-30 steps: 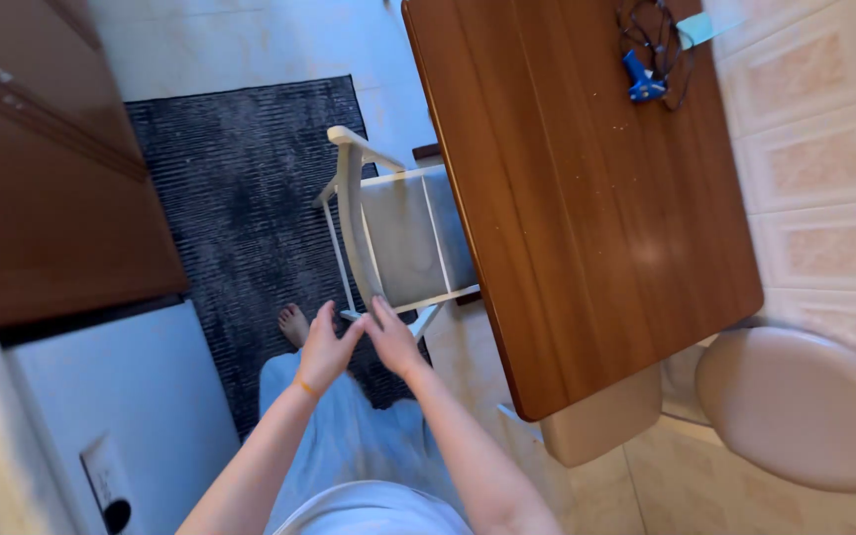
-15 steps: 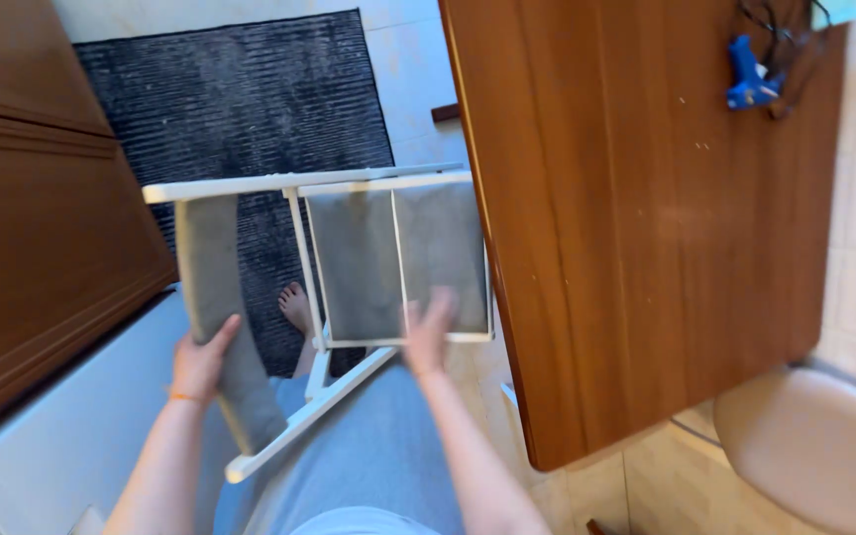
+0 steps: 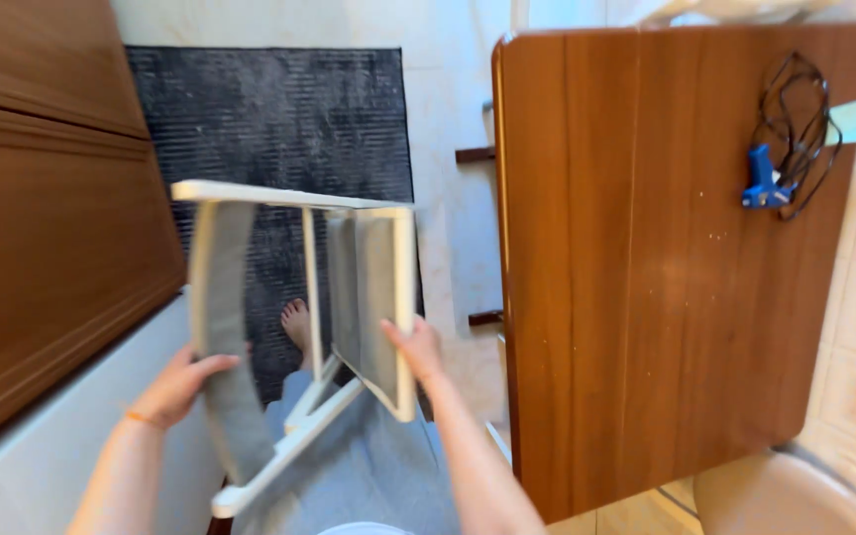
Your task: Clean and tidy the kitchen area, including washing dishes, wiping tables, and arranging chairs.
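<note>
1. The folding chair (image 3: 299, 327), white-framed with grey padded panels, hangs in the air in front of us, above the dark mat (image 3: 269, 119) and between the brown cabinet (image 3: 42, 248) and the wooden table (image 3: 666, 258).
2. Our left hand (image 3: 175, 386) wraps the edge of the curved grey panel on the left; the fingers are curled around it, thumb on the near face.
3. Our right hand (image 3: 413, 347) clasps the lower edge of the flat grey seat panel, fingers closed over its white rim.
4. We judge the frame stiff and fairly light, since two bare hands carry it clear of the floor. Its hinged parts look apt to swing or pinch, so the rigid white rails seem safer holds than the soft padding.
5. No containers show here. On the table lie only a blue tool (image 3: 765, 183) and a tangled black cord (image 3: 795, 109).
</note>
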